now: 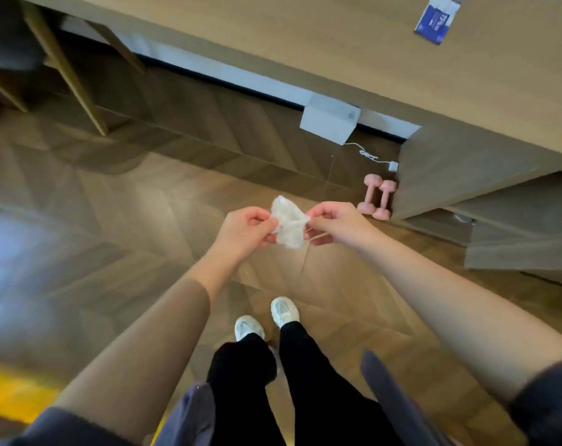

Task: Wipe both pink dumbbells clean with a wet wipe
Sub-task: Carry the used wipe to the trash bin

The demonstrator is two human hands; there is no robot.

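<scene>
The wet wipe at the centre is white and faintly translucent. At three o'clock the dumbbells are a matte pale pink. The floor is mid-brown wood laid in a chevron pattern. Across twelve o'clock the desk is tan with a fine grain. On it, at one o'clock, a packet is deep blue and white. Also at one o'clock, nearer the centre, a box and cable are white. At six o'clock the shoes are white and the trousers black. A blurred yellow patch shows at eight o'clock.
</scene>
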